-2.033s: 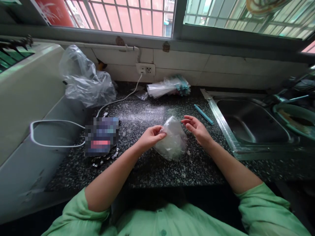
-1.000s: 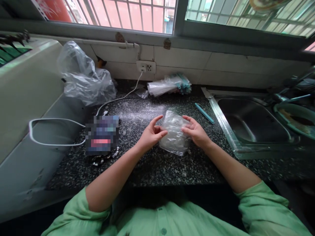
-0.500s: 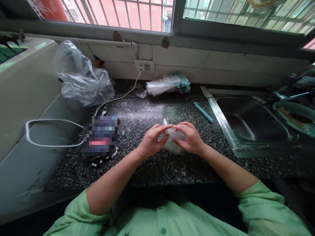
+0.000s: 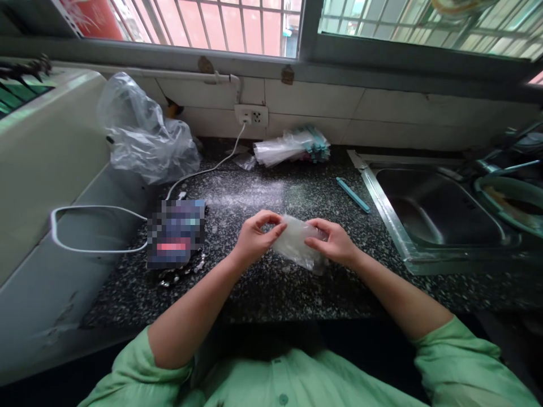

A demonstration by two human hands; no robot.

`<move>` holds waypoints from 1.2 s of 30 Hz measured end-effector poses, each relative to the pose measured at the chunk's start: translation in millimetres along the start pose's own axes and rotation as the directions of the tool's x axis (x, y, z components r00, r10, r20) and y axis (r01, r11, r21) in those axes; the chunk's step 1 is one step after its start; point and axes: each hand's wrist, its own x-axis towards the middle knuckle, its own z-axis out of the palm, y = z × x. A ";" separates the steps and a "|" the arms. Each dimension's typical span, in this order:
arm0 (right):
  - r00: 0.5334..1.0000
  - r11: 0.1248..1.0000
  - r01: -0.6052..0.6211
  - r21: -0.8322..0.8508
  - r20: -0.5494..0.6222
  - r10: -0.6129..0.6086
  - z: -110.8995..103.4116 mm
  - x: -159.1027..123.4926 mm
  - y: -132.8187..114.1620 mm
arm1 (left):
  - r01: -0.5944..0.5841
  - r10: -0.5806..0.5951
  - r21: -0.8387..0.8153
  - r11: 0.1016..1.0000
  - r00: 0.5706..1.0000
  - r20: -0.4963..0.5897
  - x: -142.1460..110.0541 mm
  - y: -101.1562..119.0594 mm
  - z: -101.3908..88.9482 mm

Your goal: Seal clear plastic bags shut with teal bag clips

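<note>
A small translucent plastic bag [image 4: 297,240] is held between my two hands above the speckled dark counter [image 4: 263,288]. My left hand [image 4: 259,236] pinches its upper left corner between thumb and forefinger. On the other side, my right hand [image 4: 330,240] is closed on the bag's right edge, thumb on the near face. To the right lies a teal strip [image 4: 353,195], apart from both hands. Toward the wall rests a bundle of clear plastic bags with teal strips [image 4: 284,148].
At right is a steel sink [image 4: 436,209] with a bowl [image 4: 509,203] beside it. On the left, a pixelated flat device [image 4: 176,234] lies with a white cable [image 4: 203,171] running to the wall socket [image 4: 251,116]. A large crumpled plastic bag [image 4: 148,135] stands behind it.
The small bag has been spread flatter, with more of its face showing. My hands have moved slightly apart, the left one leftward. The view has shifted a little.
</note>
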 end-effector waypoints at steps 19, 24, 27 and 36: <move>0.964 0.959 -0.221 0.176 0.185 0.188 5.9 0.8 9.0 | 0.368 -0.380 -0.321 0.872 0.924 0.027 3.5 3.0 0.0; 0.988 0.956 -0.157 0.246 0.043 0.151 -1.4 2.2 3.2 | 0.388 -0.337 -0.194 0.901 0.907 0.252 -0.9 6.6 4.5; 0.987 0.971 -0.158 0.181 0.015 0.158 1.6 1.0 -0.2 | 0.373 -0.320 -0.125 0.920 0.894 0.314 -3.2 8.5 8.0; 0.958 0.966 -0.143 0.217 -0.213 0.190 8.2 -0.4 0.8 | 0.471 -0.401 -0.329 0.819 0.878 0.261 -6.3 1.5 20.6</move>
